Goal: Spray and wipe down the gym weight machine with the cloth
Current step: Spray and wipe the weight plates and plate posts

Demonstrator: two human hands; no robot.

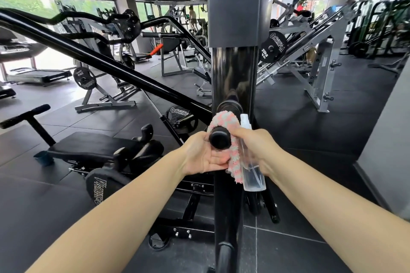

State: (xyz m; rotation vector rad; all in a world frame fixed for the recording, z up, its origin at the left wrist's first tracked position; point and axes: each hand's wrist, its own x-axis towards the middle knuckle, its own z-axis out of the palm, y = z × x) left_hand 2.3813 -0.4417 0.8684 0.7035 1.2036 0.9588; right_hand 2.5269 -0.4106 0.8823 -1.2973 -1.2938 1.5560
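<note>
A black weight machine upright [233,73] stands straight ahead, with a black peg [220,138] sticking out toward me. A pink and white fluffy cloth [224,121] is draped over the peg and hangs down its right side. My left hand [203,155] cups the peg and cloth from the left and below, fingers curled under. My right hand [258,149] grips a clear spray bottle [253,173] and also presses the cloth against the peg from the right. The bottle's white nozzle points up.
A black padded bench [93,146] with roller pads lies low on the left. A long black bar [99,64] slants across from the upper left. Grey plate-loaded machines [315,66] fill the right, a grey wall [386,139] stands at far right, and dark rubber floor tiles surround me.
</note>
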